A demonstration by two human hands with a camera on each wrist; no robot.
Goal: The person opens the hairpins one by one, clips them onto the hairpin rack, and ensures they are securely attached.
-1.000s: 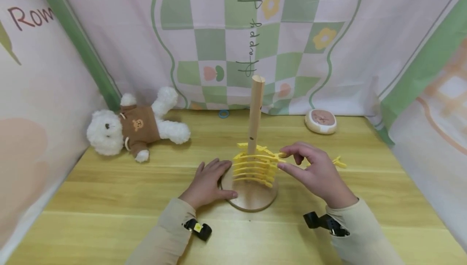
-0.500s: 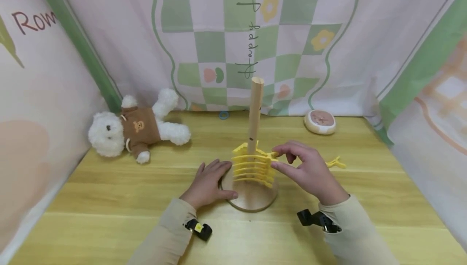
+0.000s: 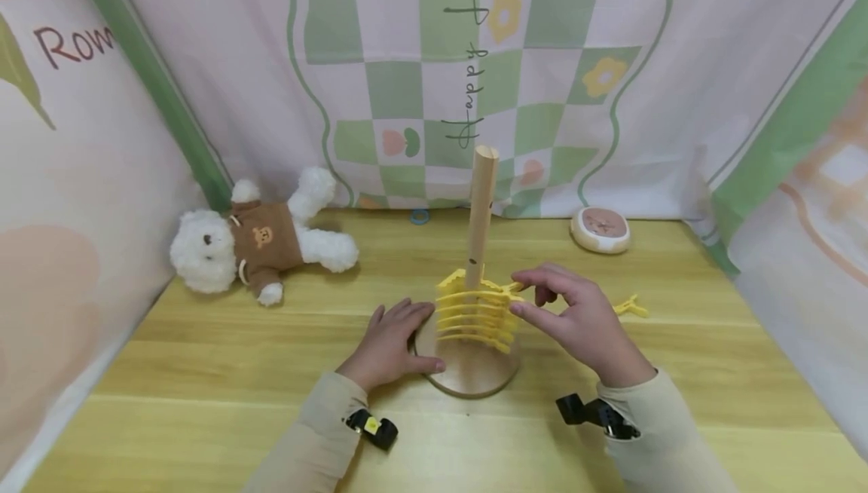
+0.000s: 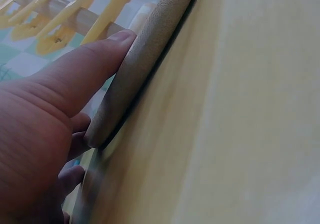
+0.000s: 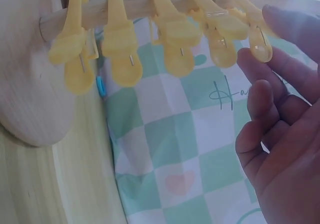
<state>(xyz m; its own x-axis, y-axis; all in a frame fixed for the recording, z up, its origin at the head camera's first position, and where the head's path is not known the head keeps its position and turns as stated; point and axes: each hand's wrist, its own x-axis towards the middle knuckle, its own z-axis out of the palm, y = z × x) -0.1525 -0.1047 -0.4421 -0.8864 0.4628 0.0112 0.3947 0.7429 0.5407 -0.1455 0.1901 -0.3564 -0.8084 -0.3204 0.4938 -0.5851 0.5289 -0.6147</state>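
Note:
My left hand (image 3: 389,350) rests at the left edge of a round wooden base (image 3: 472,385), fingers spread and fairly straight. In the left wrist view the thumb (image 4: 95,61) lies against the base's upper face. A wooden post (image 3: 482,210) stands upright on that base. Several yellow plastic clips (image 3: 471,319) with long curved arms sit one above another around the lower post. My right hand (image 3: 576,319) pinches the handle end of the topmost yellow clip (image 5: 260,44) between thumb and index finger; its other fingers are loosely bent.
Another yellow clip (image 3: 634,307) lies on the table right of my right hand, partly hidden by it. A white plush toy (image 3: 264,237) in a brown top lies at the left. At the back are a blue ring (image 3: 420,216) and a small round-cornered device (image 3: 600,229).
The right hand has moved slightly left, bringing the topmost clip in closer around the post. The left hand has stayed on the base. The whole view has shifted a little.

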